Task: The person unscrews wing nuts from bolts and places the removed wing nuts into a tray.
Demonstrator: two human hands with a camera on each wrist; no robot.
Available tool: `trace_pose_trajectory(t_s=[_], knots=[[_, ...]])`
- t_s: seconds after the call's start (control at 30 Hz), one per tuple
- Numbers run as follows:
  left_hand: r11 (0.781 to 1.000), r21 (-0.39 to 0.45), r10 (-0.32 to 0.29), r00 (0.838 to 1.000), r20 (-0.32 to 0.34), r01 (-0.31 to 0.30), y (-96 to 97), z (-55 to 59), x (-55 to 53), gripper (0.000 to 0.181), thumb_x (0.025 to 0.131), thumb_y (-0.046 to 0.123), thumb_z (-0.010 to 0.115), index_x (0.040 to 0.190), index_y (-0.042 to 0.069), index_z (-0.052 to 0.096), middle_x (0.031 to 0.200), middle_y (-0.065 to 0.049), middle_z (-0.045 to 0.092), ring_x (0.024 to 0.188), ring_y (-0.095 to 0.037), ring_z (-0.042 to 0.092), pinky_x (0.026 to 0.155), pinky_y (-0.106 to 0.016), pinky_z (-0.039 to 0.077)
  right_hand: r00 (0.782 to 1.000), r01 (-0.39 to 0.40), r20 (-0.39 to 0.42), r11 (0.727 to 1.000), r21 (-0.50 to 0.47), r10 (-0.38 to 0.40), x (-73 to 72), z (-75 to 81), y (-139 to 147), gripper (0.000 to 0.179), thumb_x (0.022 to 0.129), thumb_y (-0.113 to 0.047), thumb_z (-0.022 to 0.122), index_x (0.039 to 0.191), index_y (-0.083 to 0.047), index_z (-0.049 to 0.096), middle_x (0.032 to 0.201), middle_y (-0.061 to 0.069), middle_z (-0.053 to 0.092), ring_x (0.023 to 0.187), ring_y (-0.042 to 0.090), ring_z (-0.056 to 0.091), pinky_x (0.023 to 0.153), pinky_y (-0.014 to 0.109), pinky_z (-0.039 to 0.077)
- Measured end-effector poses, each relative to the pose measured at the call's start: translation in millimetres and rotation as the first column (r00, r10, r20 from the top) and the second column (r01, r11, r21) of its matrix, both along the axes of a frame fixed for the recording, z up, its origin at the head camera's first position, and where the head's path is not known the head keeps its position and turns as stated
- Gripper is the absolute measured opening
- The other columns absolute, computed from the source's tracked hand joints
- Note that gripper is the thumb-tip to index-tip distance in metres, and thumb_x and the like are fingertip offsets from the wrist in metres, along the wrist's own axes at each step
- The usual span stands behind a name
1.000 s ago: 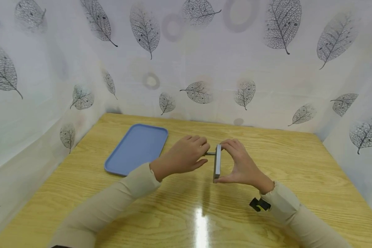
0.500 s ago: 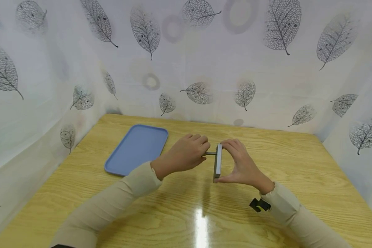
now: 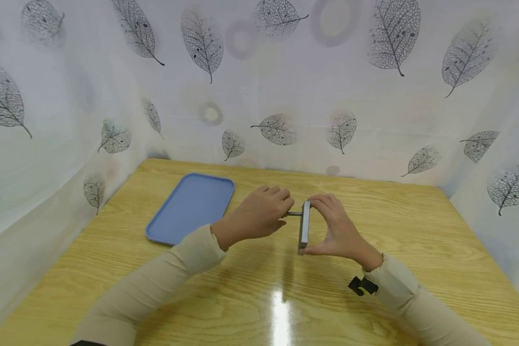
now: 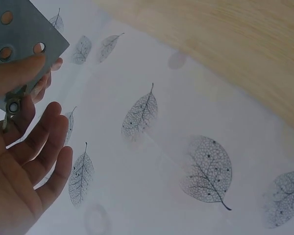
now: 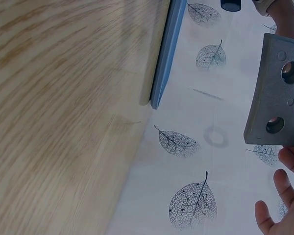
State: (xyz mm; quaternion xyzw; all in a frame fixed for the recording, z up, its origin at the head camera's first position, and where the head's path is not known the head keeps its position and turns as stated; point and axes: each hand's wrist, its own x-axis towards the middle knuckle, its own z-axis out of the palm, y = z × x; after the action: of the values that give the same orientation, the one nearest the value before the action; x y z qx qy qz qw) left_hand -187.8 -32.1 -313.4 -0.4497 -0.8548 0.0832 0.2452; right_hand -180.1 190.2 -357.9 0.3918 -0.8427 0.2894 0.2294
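Note:
A flat grey metal plate [image 3: 304,226] with several round holes stands on edge in front of me. My right hand [image 3: 338,233] grips it by two edges, fingers at the far one and thumb at the near one. From the plate's left face a thin metal rod [image 3: 294,214] sticks out towards my left hand [image 3: 259,214], whose fingers curl around its end. In the left wrist view a wing nut [image 4: 13,106] sits at that end, between thumb and index finger, and the other fingers [image 4: 59,164] are spread loosely. The right wrist view shows the holed plate [image 5: 277,98] above my right fingers.
A blue tray [image 3: 192,209] lies on the wooden table [image 3: 372,211] at the back left. A leaf-printed white curtain [image 3: 242,96] surrounds the table's back and sides. By the right cuff shows a small black strap piece [image 3: 363,286].
My left thumb has drawn in towards the fingers at the rod. The plate and my right hand have hardly moved.

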Motion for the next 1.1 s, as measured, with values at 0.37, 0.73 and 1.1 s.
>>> trace_pose_trajectory(t_s=[0.37,0.73,1.1], knots=[[1.000,-0.003,0.014,1.000,-0.022,-0.014,2.7,-3.1,-0.9,0.026,0.083,0.031,0.071,0.100,0.013,0.064,0.098,0.002,0.062,0.087,-0.013,0.061,0.077,-0.027,0.051,1.000,-0.011,0.009,1.000,-0.002,0.011,0.0,0.4,-0.6,0.093,0.062,-0.080,0.060,0.116,-0.005,0.056,0.115,0.011,0.055,0.100,0.022,0.043,0.084,0.049,0.035],[0.999,0.034,-0.019,1.000,-0.005,0.019,-0.4,-4.4,-2.2,0.021,0.085,0.030,0.068,0.097,0.014,0.062,0.093,0.002,0.060,0.082,-0.013,0.059,0.074,-0.027,0.051,1.000,-0.016,0.002,1.000,-0.010,0.016,-0.7,-1.1,0.7,0.093,0.062,-0.079,0.060,0.117,-0.004,0.055,0.115,0.012,0.054,0.099,0.022,0.042,0.082,0.046,0.035],[0.990,0.139,-0.037,0.998,0.058,0.029,-9.9,0.7,-0.1,0.026,0.086,0.033,0.067,0.103,0.014,0.060,0.099,0.000,0.060,0.087,-0.014,0.061,0.079,-0.030,0.052,1.000,-0.025,-0.008,1.000,-0.012,0.025,-1.7,-2.2,1.6,0.092,0.063,-0.079,0.059,0.117,-0.005,0.055,0.114,0.011,0.054,0.096,0.020,0.041,0.079,0.045,0.033]])
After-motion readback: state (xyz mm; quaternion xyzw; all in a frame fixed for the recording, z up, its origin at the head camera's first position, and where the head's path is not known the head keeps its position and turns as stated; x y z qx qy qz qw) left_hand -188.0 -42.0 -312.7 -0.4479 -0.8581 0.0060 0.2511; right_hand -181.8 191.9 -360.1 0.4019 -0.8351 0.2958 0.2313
